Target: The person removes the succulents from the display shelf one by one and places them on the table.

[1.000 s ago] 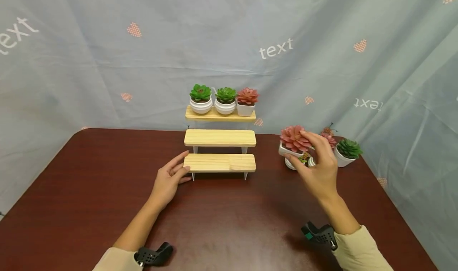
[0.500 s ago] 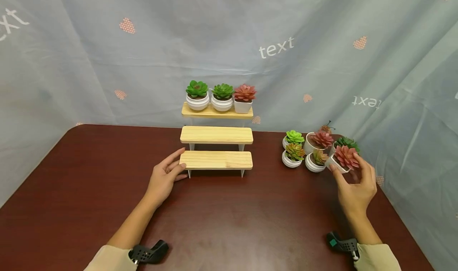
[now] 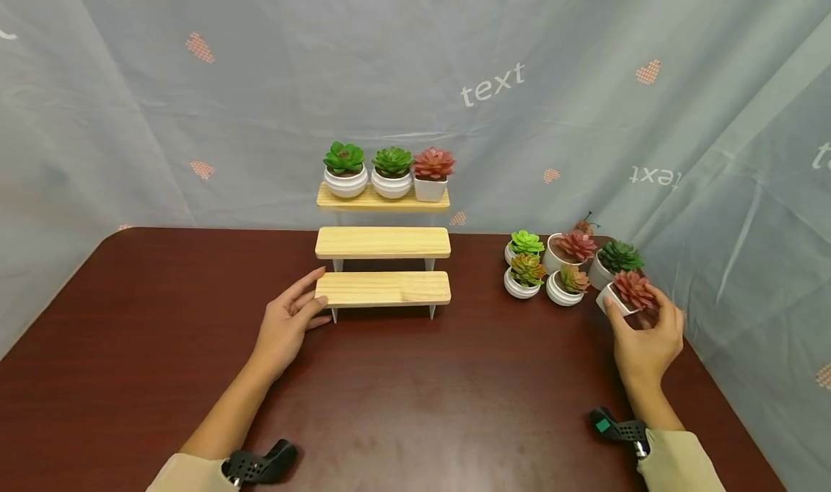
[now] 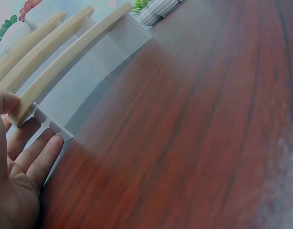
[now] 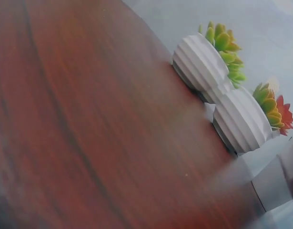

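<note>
My right hand (image 3: 643,337) grips a small white pot with a red succulent (image 3: 631,290) at the right end of a cluster of potted succulents (image 3: 545,268) on the dark red table (image 3: 402,398). My left hand (image 3: 286,319) rests with relaxed fingers against the left end of the lowest step of a three-step wooden stand (image 3: 383,288); its fingers (image 4: 34,152) lie by the stand's white leg. The top step (image 3: 383,198) carries three potted succulents. In the right wrist view two ribbed white pots (image 5: 217,95) stand close by.
The middle step (image 3: 383,242) and lowest step bear nothing. A grey-blue cloth backdrop (image 3: 454,81) hangs behind and to the right of the table. The table's right edge runs close to the pot cluster.
My right hand carried the red succulent pot from left of the cluster over to its right end and lowered it there. The left hand has stayed at the stand.
</note>
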A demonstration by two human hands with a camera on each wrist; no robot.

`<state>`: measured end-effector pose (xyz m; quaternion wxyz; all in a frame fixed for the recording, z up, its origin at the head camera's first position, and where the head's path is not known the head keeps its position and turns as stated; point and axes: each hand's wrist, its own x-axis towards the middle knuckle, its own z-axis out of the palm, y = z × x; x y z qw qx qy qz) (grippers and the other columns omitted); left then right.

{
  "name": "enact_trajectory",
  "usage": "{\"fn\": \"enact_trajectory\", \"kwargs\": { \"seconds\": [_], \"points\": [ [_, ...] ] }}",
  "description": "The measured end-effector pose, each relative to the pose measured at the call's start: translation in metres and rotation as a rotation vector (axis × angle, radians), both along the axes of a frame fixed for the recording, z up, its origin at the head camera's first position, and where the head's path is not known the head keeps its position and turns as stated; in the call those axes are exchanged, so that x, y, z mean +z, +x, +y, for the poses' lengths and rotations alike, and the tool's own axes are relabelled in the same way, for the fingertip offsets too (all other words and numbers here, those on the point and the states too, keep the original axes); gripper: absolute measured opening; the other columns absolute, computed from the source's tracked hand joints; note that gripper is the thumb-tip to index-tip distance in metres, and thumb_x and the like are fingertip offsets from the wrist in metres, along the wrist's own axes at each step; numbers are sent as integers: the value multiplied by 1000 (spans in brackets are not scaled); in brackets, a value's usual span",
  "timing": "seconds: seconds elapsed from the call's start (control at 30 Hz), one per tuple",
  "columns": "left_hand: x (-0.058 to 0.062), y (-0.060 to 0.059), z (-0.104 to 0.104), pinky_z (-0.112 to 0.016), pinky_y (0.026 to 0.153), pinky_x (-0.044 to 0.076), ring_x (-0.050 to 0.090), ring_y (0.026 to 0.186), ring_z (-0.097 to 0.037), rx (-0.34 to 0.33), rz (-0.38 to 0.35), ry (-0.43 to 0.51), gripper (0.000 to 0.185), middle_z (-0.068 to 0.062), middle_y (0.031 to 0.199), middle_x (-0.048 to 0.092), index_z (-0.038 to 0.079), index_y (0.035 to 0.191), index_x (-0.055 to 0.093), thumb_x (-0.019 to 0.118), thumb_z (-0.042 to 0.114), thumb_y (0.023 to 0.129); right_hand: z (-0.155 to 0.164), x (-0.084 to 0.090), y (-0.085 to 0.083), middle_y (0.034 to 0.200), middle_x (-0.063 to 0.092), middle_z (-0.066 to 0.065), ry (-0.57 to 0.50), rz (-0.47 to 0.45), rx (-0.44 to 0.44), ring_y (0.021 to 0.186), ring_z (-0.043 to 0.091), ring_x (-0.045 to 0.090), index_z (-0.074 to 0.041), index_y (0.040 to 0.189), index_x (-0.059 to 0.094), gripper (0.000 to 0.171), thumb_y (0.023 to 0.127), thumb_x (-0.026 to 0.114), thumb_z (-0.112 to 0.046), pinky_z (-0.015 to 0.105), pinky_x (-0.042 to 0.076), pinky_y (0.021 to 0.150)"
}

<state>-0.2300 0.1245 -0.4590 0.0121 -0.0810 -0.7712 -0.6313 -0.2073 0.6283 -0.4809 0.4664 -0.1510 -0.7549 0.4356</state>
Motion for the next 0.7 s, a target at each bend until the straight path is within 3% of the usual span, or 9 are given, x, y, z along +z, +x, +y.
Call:
{"fn": "enact_trajectory", "kwargs": {
  "seconds": [0.03,0.13,0.2,0.3,0.43,0.5,0.63,0.7],
  "points": [
    [0,0,0,-21,87,62,63,109,10,1,-2,4,52,-28,140,58,16,157,40,54,23,106,0,-1,0,104,44,-28,8,-16,-10,98,-12,52,-6,130,67,59,75,90,-11,-2,47,82],
    [0,3,-1,-21,87,62,63,108,10,11,-3,7,52,-28,141,57,16,156,40,54,22,106,2,-3,-2,102,42,-30,27,-69,-32,98,-14,44,-3,129,66,59,76,89,-14,8,41,105],
    [0,4,-1,-20,86,62,63,107,11,20,-1,0,52,-30,141,57,15,157,40,53,21,107,3,-5,-2,101,41,-30,36,-111,-42,98,-15,40,-1,129,64,59,76,88,-15,17,36,112],
    [0,4,0,-21,86,62,64,107,10,18,5,2,52,-30,141,57,14,157,39,53,21,107,4,-6,-1,102,40,-27,40,-185,-59,96,-17,37,-2,129,63,60,76,88,-16,17,36,106],
    [-1,0,3,-22,87,62,64,108,8,-5,5,10,53,-29,139,59,15,156,40,54,23,106,5,-6,3,102,41,-20,21,-268,-84,92,-18,38,-5,129,63,60,76,88,-17,-2,35,77],
    [-1,-2,3,-22,87,62,64,107,8,-5,9,-1,53,-28,138,60,15,156,40,54,23,106,5,-6,3,102,42,-16,14,-294,-77,91,-17,40,-5,130,62,60,77,88,-17,-6,38,72],
    [0,-1,2,-22,86,62,64,106,8,13,19,-20,52,-27,134,63,15,156,40,53,21,107,5,-5,0,108,50,0,35,-321,-53,98,0,47,-3,132,59,62,79,87,-19,0,37,76],
    [0,-1,2,-21,86,62,64,106,8,14,14,-17,52,-27,134,63,15,156,40,53,21,107,5,-5,-2,112,52,10,52,-327,-51,104,14,49,-3,133,58,62,80,86,-18,10,37,80]
  ]
}}
